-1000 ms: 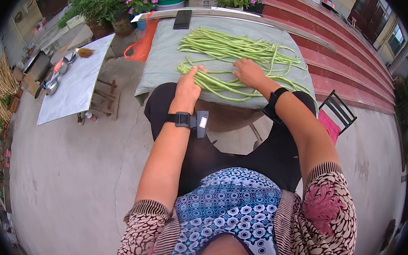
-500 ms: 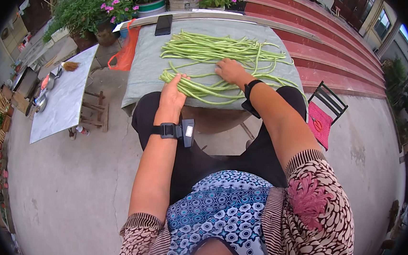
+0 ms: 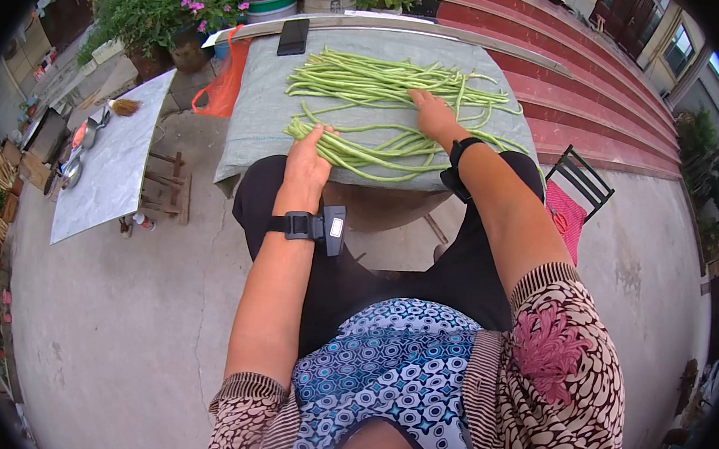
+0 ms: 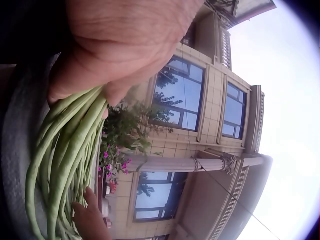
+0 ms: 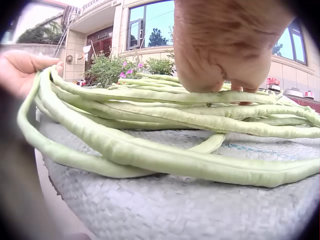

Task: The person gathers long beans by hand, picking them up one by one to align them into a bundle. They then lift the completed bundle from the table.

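On the grey woven cloth [image 3: 255, 102] lie long green beans in two groups. My left hand [image 3: 306, 163] grips the left ends of the near bunch of long beans [image 3: 373, 155], and the left wrist view has these beans [image 4: 67, 150] hanging out below the thumb and fingers. My right hand [image 3: 438, 117] is over the near edge of the far pile of long beans [image 3: 350, 78], fingers pointing forward and down. In the right wrist view that hand [image 5: 230, 45] has its fingertips down among the beans, partly hidden behind the closest ones.
A black phone [image 3: 293, 37] lies at the cloth's far left corner, above an orange net bag [image 3: 229, 79]. Potted flowers [image 3: 216, 2] stand behind the table, red steps [image 3: 572, 98] beyond. A chair with a pink cover [image 3: 564, 215] is at right; a white-topped side table [image 3: 115, 163] at left.
My right hand has moved from the gap between the two bean groups forward and right to the far pile. The left hand keeps its grip on the near bunch. The head view has shifted.
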The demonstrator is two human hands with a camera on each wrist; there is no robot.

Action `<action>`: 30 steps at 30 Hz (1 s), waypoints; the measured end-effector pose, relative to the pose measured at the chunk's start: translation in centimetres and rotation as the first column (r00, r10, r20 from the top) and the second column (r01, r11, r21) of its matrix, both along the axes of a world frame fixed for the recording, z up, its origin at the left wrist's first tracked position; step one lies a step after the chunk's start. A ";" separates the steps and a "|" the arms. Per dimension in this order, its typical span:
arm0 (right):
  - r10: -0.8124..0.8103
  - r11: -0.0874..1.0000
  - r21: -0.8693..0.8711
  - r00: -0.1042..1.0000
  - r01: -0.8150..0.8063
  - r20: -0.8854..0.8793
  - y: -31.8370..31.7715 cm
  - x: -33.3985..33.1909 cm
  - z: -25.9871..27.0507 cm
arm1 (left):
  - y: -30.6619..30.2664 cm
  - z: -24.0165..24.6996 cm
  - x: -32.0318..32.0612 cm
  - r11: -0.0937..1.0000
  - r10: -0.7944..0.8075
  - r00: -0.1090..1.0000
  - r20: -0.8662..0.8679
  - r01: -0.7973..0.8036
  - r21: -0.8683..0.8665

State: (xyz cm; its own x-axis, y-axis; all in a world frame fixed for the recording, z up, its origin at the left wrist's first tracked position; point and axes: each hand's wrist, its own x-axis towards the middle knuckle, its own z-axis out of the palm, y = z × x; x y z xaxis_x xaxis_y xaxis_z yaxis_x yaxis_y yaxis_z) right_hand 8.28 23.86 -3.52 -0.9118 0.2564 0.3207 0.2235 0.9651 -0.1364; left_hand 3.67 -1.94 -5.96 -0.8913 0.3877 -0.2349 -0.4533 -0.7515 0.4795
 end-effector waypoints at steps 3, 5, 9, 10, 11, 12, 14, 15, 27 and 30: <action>-0.022 1.000 0.019 0.999 0.021 0.042 -0.2 -0.7 -0.6 | -0.1 0.1 0.0 1.000 -0.027 1.000 -0.009 0.027 -0.016; -0.054 0.998 0.023 0.993 0.052 0.105 -0.7 -0.8 -0.2 | -0.2 0.0 0.0 0.999 -0.041 0.999 -0.019 0.041 0.002; -0.081 0.996 0.053 0.983 0.073 0.162 -1.4 -0.7 1.4 | -0.1 0.3 0.3 1.000 -0.020 1.000 -0.001 0.020 -0.006; -0.090 0.994 0.069 0.983 0.080 0.161 -1.3 -0.8 1.5 | -0.1 0.4 0.4 1.000 -0.022 1.000 0.001 0.022 0.004; -0.082 0.996 0.037 0.985 0.077 0.151 -1.3 -0.8 1.4 | -0.1 0.4 0.5 1.000 -0.008 1.000 0.000 0.008 0.008; -0.075 0.997 0.004 0.987 0.075 0.140 -1.5 -0.6 1.4 | 0.0 0.4 0.5 1.000 0.005 1.000 -0.001 -0.005 0.012; -0.087 0.995 -0.046 0.989 0.093 0.119 -1.2 -0.8 1.4 | 0.1 0.4 0.3 1.000 0.005 1.000 -0.012 -0.005 0.006; -0.100 0.991 -0.067 0.982 0.112 0.162 -1.2 -1.0 1.6 | 0.0 0.3 0.3 1.000 -0.007 1.000 -0.019 0.007 -0.005; 0.124 0.880 -0.425 0.966 -0.213 -0.226 0.2 -2.5 1.8 | -0.2 0.8 0.9 0.999 -0.041 0.997 -0.062 0.042 0.002; 0.039 0.809 -0.540 0.939 -0.231 -0.343 -0.9 -1.2 4.7 | 0.0 0.4 0.7 0.999 -0.035 0.996 -0.081 0.035 0.008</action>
